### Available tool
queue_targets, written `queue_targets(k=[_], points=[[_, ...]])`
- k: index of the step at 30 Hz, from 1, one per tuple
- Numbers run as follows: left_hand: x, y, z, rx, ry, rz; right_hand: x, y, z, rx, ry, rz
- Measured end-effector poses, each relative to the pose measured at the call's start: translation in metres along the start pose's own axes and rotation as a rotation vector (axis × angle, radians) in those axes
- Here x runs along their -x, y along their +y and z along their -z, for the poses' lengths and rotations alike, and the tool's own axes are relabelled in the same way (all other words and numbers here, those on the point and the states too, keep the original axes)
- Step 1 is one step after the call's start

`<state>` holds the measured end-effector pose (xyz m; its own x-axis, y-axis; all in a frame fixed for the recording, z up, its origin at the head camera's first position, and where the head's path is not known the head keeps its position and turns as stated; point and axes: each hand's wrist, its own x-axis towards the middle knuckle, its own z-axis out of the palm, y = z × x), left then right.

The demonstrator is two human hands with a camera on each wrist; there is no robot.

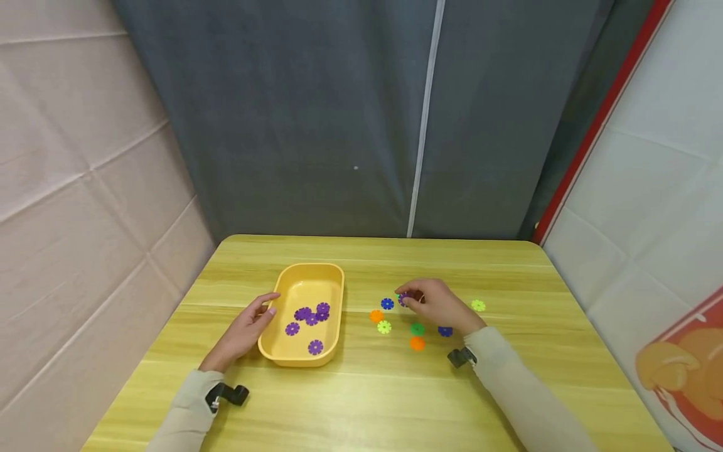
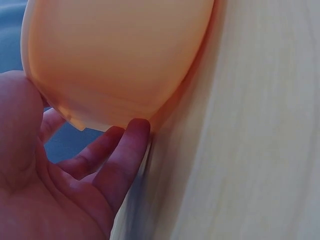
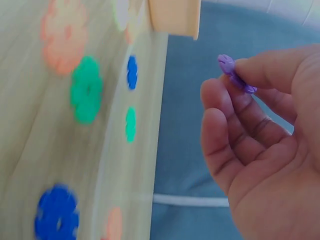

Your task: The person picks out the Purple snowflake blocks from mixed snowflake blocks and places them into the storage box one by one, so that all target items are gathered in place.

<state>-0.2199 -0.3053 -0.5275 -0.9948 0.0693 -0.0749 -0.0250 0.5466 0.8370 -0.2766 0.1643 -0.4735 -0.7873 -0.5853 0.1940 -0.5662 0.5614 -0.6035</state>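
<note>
On the left of the table, a yellow tray (image 1: 273,351) holds several purple flower-shaped discs (image 1: 311,319). My left hand (image 1: 244,329) holds the tray by its left side; in the left wrist view, the fingers (image 2: 122,165) touch the outer wall and the thumb lies at the rim. My right hand (image 1: 443,304) pinches a purple flower-shaped disc (image 3: 234,72) between thumb and forefinger, raised above the table. Around that hand lie a blue disc (image 1: 386,304), an orange disc (image 1: 376,316), a yellow-green disc (image 1: 384,327) and a green disc (image 1: 417,329).
Another orange disc (image 1: 417,343) lies nearer the front, with a dark blue disc (image 1: 445,331) by the right wrist and a yellow-green disc (image 1: 478,305) farther right. The wooden table (image 1: 361,408) backs onto a grey curtain (image 1: 316,125), with pale walls either side.
</note>
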Motion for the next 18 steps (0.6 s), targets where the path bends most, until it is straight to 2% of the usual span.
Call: queue_targets(k=[12,18], points=[[0.004,0.001,-0.001,-0.006,0.004,-0.011,-0.028,-0.033,-0.017,-0.058,0.002,0.072],[0.002,0.003,0.0,-0.026,0.009,-0.011,-0.047,-0.047,-0.027,-0.073,0.012,0.095]])
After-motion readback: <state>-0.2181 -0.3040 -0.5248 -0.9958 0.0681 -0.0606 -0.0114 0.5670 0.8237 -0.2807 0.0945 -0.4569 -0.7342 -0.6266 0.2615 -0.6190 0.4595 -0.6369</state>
